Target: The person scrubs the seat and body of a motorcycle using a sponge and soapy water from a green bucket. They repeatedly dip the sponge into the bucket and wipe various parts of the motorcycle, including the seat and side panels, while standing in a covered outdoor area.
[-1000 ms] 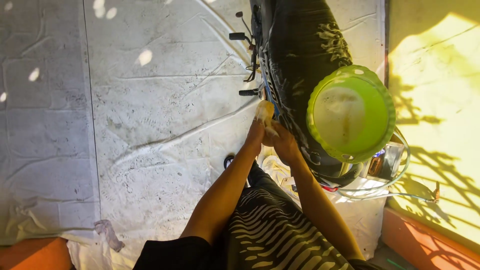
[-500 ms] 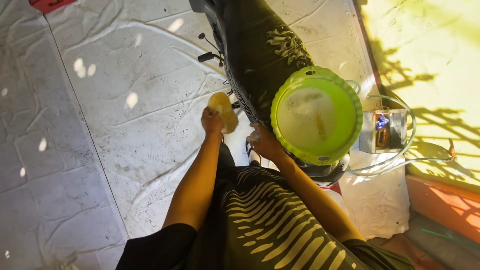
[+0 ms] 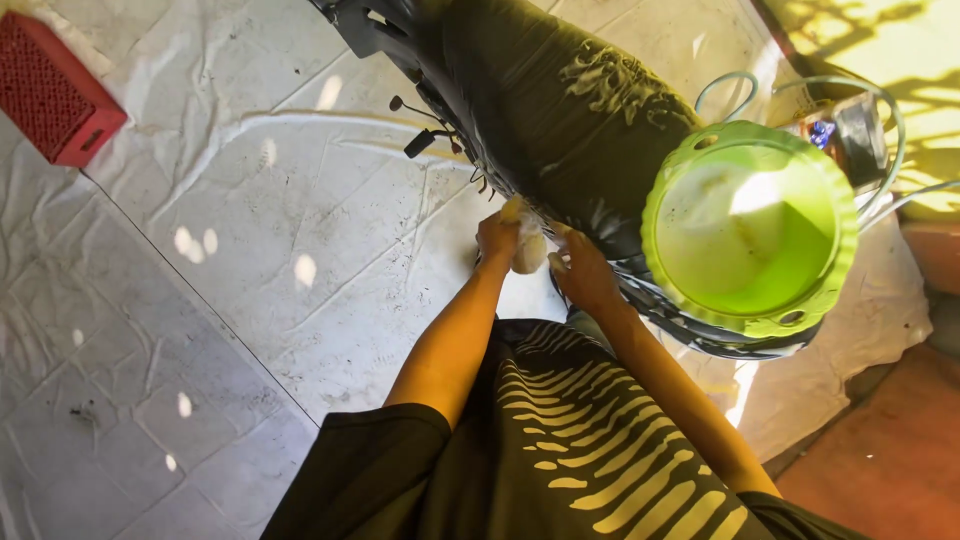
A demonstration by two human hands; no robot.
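- Head view: landmark is the dark motorcycle (image 3: 560, 120), standing across the upper middle of the picture, on a pale wrinkled sheet (image 3: 250, 250) spread over the ground.
- Left hand (image 3: 497, 238) is at the near flank of the motorcycle, fingers curled round a pale yellow sponge (image 3: 527, 247); grip closed, the sponge bulging out to the right of the knuckles.
- The sponge lies pressed against the motorcycle's lower edge, between the two hands.
- Right hand (image 3: 583, 272) is just beside the sponge on its other side, fingers bent and loosely gathered; whether they grip anything cannot be told, though the fingertips seem to touch the sponge or the bodywork.
- Green plastic basin (image 3: 750, 230) rests on the rear part of the motorcycle, just right of the right hand; its inside is sunlit.
- Hose loops (image 3: 880, 110) lie beyond the basin, on the far side of the motorcycle.
- Red perforated block (image 3: 55, 90) sits well apart from the motorcycle, at the far left on the sheet.
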